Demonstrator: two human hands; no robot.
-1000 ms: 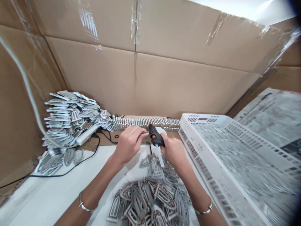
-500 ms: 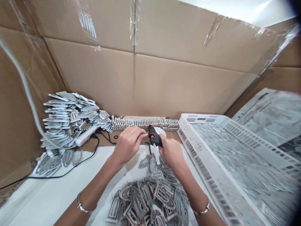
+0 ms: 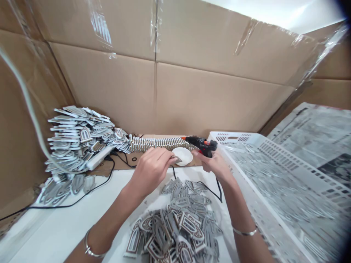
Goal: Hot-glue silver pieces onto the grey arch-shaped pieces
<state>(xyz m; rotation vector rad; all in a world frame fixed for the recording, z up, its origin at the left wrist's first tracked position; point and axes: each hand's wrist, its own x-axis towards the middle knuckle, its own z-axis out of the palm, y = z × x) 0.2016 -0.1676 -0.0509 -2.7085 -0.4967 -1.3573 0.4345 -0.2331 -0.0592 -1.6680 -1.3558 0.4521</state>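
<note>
My left hand (image 3: pixel 153 168) pinches a small flat grey piece (image 3: pixel 177 159) at the left rim of a round white dish (image 3: pixel 183 156). My right hand (image 3: pixel 216 164) is closed round the grip of a black glue gun (image 3: pixel 201 142), its orange tip pointing left above the dish. Below my hands, a heap of grey-and-brown arched pieces (image 3: pixel 189 223) lies on the white table surface (image 3: pixel 115 215). A long row of similar pieces (image 3: pixel 156 143) stands on edge behind the dish.
More arched pieces (image 3: pixel 79 135) are piled at the left, beside a white power strip (image 3: pixel 101 157) and black cables. A white plastic basket (image 3: pixel 241 186) stands at the right, with newspaper (image 3: pixel 318 135) beyond it. Cardboard walls (image 3: pixel 219 91) rise behind.
The glue gun in my right hand has moved right and turned from upright to sideways, with its tip now pointing left. The white dish is now uncovered. My left hand has stayed nearly in place.
</note>
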